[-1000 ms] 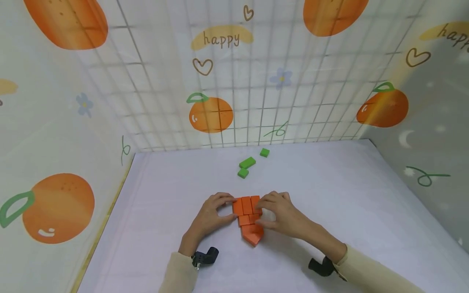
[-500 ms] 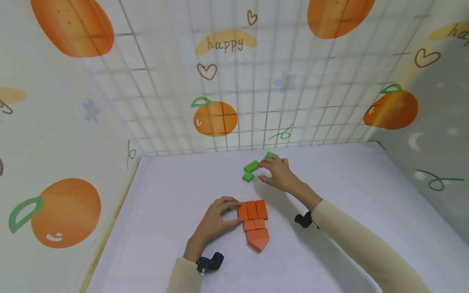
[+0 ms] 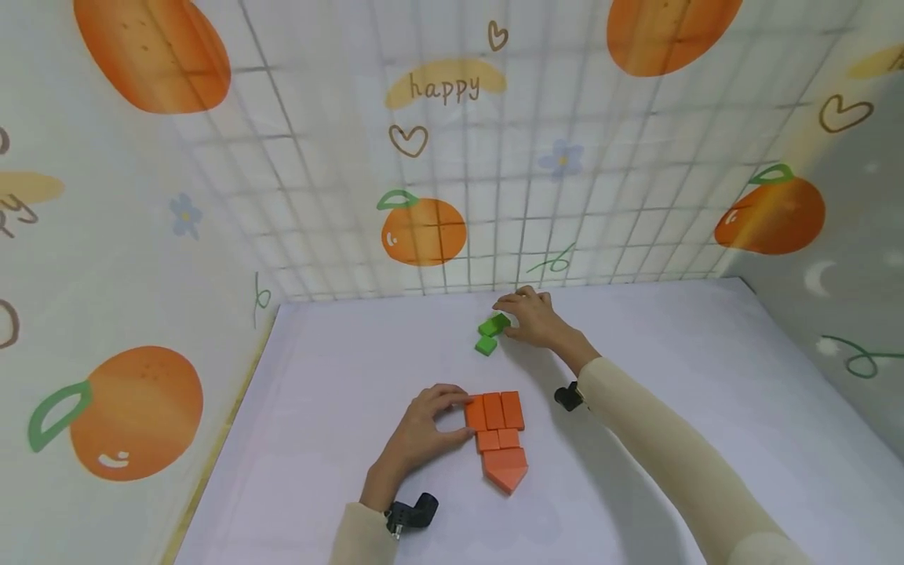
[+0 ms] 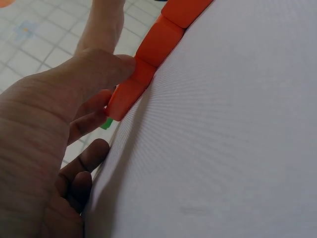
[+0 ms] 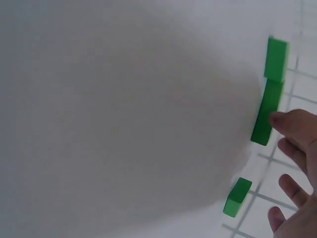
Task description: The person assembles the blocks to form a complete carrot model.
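Observation:
Several orange blocks (image 3: 492, 410) lie together on the white surface. Three upright rectangles form the top row, two small pieces sit beneath, and a pointed one (image 3: 506, 468) is lowest. My left hand (image 3: 424, 430) pinches the leftmost rectangle (image 4: 130, 94) between thumb and fingertips at its two ends. Farther back, my right hand (image 3: 534, 318) reaches over the green blocks, fingers spread and bent. Its thumb is at the long green block (image 5: 267, 111); whether they touch I cannot tell. A small green block (image 3: 486, 345) adjoins the long one. Another small green block (image 5: 237, 197) is hidden by the hand in the head view.
A white cloth (image 3: 339, 353) covers the table. Behind it stands a printed backdrop (image 3: 452, 173) with oranges and grid lines, and similar panels rise on the left and right. Each wrist wears a black camera; the left one (image 3: 417, 512) hangs just over the table.
My right hand has left the orange blocks and moved away from me to the green ones. The left hand stays at the leftmost orange block. The whole head view has shifted slightly.

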Available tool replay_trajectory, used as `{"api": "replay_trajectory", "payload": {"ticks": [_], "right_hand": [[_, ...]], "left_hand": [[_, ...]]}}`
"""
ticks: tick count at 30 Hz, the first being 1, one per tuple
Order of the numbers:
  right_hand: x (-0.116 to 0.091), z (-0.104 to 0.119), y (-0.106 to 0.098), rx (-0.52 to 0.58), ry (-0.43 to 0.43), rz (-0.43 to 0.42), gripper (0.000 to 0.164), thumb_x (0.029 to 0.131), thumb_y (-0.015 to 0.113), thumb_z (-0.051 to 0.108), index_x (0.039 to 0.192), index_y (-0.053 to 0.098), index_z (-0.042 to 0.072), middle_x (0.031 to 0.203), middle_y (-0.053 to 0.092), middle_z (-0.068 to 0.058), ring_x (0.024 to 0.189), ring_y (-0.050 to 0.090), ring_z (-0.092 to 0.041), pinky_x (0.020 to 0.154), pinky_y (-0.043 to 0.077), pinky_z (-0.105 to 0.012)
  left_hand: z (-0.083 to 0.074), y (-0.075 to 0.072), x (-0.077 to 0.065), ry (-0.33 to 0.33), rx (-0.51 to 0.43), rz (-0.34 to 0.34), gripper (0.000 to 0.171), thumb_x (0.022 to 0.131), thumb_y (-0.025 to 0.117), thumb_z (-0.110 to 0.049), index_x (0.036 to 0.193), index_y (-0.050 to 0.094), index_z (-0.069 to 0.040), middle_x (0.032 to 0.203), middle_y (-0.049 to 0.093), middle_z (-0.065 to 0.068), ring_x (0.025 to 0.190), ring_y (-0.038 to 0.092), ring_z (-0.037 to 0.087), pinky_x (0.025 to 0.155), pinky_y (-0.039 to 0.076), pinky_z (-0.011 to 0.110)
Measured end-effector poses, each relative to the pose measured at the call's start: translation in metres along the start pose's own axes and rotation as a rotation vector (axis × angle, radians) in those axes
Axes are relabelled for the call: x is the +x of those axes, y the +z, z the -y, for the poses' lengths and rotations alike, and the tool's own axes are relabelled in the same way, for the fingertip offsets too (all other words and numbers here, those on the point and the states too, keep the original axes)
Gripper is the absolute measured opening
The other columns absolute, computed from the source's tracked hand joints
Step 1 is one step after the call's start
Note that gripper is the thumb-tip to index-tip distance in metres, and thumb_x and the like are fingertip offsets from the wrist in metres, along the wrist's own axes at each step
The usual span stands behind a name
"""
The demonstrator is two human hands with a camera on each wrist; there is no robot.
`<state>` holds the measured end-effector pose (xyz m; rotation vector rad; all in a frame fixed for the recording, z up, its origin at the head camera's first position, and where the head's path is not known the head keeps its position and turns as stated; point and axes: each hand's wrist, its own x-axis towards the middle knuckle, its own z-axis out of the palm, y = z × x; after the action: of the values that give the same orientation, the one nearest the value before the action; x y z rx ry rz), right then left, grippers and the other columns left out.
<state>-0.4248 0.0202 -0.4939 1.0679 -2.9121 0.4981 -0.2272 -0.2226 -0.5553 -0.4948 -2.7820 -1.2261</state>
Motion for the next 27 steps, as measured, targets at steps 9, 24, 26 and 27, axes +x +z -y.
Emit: {"api": "replay_trajectory", "payload": {"ticks": [9,24,26,27], "right_hand": [[-0.002,-0.011,0.004,-0.030,-0.012,-0.004,0.025,0.088,0.077,0.018,0.112,0.074,0.011,0.116,0.069,-0.004,0.115,0.047,-0.028,0.089,0.031,-0.050],[-0.053,0.010,-0.016,0.069,-0.112,-0.102,0.020,0.084,0.082,0.023,0.102,0.076,0.016,0.108,0.071,0.001,0.109,0.049,-0.025,0.086,0.031,-0.048],[-0.060,0.015,-0.014,0.068,-0.131,-0.102,0.021,0.084,0.082,0.023,0.102,0.076,0.016,0.108,0.071,0.001,0.108,0.049,-0.024,0.086,0.032,-0.048],[-0.063,0.018,-0.013,0.061,-0.139,-0.101,0.021,0.083,0.083,0.023,0.102,0.076,0.016,0.108,0.071,0.001,0.108,0.049,-0.024,0.086,0.032,-0.048]], "left_hand": [[0.000,0.003,0.000,0.008,0.017,0.012,0.047,0.084,0.078,-0.047,0.128,0.068,-0.031,0.131,0.053,-0.021,0.123,0.047,0.009,0.104,0.041,0.045],[-0.002,-0.003,0.002,0.011,0.030,0.009,0.046,0.085,0.079,-0.044,0.127,0.068,-0.030,0.131,0.054,-0.018,0.124,0.047,0.010,0.105,0.040,0.046],[-0.002,-0.002,0.002,0.005,0.027,0.013,0.046,0.085,0.078,-0.044,0.128,0.068,-0.029,0.132,0.054,-0.018,0.124,0.047,0.011,0.105,0.040,0.046],[-0.003,-0.002,0.002,0.001,0.025,0.015,0.046,0.085,0.078,-0.044,0.127,0.068,-0.030,0.132,0.054,-0.017,0.124,0.047,0.011,0.105,0.040,0.046]]}}
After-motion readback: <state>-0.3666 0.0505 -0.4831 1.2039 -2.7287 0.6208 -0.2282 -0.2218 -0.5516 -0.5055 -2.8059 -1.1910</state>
